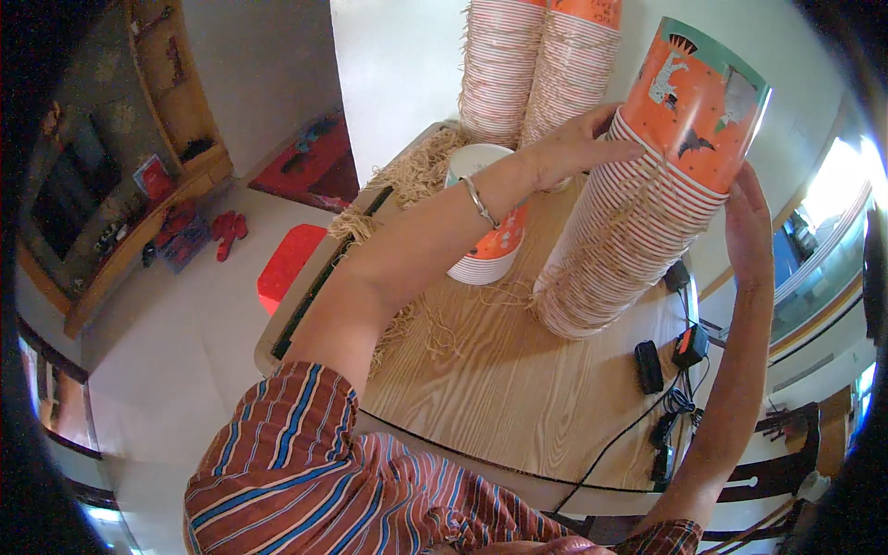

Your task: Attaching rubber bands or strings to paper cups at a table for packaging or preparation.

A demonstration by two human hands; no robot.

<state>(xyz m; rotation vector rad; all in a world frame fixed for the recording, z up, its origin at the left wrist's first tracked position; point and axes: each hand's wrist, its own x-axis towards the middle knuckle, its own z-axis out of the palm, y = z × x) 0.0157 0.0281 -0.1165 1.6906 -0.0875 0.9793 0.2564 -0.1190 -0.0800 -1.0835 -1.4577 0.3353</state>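
Note:
A tall stack of nested paper tubs (638, 213) stands upside down on the wooden table, leaning in the wide view. Its top tub (689, 116) is orange with a green band and Halloween pictures, a bat among them. Strands of tan twine hang down the stack's side. Just below the top tub, my left hand (587, 146) curls round the near-left side, with a bangle on its wrist. Against the opposite side presses my right hand (747, 217), its fingers partly hidden behind the tubs. Under my left forearm, a shorter tub stack (486, 270) is partly covered.
Two more tall tub stacks (499, 79) stand at the back by the white wall. Loose twine (421, 171) lies along the left edge of the table (499, 398). Black adapters (649, 367) and cables sit at the right edge. Left of the table is a red stool (289, 264).

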